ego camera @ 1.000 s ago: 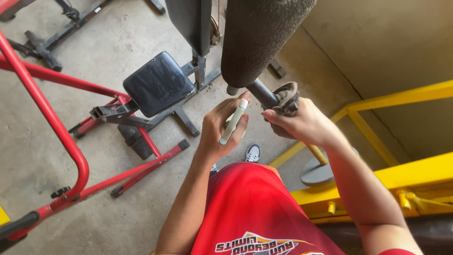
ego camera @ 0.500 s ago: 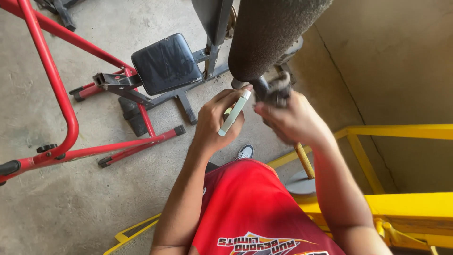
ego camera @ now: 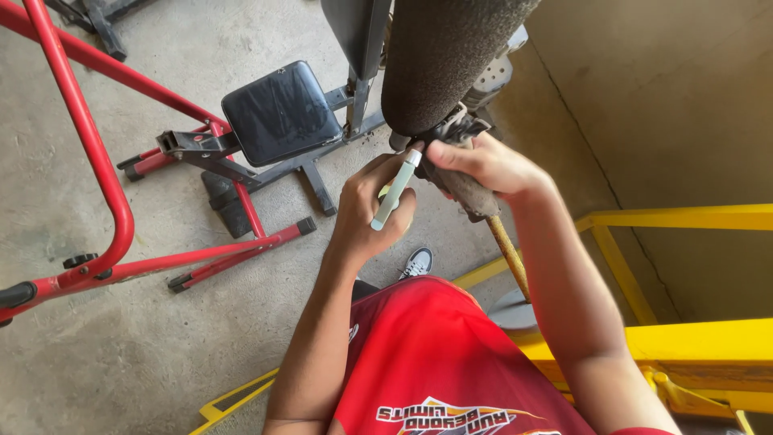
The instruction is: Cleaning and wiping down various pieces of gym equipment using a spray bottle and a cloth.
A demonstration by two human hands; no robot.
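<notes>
— Rag (ego camera: 463, 189) and spray bottle (ego camera: 394, 193) sit at the middle of our view, but let us start from the left. What do we have there?

— We see a bare concrete floor (ego camera: 72, 362), grey and scuffed, with a red tubular frame (ego camera: 97, 177) curving down across it. Just right of that stands a black padded seat (ego camera: 282, 113) on a black steel stand (ego camera: 310, 173), its feet resting on the concrete.

— And moving toward the centre?

— Our left hand (ego camera: 374, 209) comes up from below, forearm nearly vertical, wrist bent slightly inward. It is closed around the pale green spray bottle, which lies slanted across the palm with its white tip pointing up toward the bar.

— What is above it?

— A thick dark foam roller pad (ego camera: 443, 60) hangs at the top, and a dark metal bar (ego camera: 447, 133) comes out from under it. Lower down the bar turns to a rusty yellowish rod (ego camera: 507, 254).

— And our right hand?

— Our right hand (ego camera: 483, 165) reaches in from the right, arm stretched diagonally, fingers wrapped around the brownish-grey rag and pressing it onto the bar just below the foam. The two hands are nearly touching.

— Farther right?

— A yellow steel frame (ego camera: 684, 217) runs along a plain tan wall (ego camera: 668, 105). Our red shirt (ego camera: 435, 354) fills the bottom centre, with one grey sneaker (ego camera: 419, 262) visible on the floor.
</notes>
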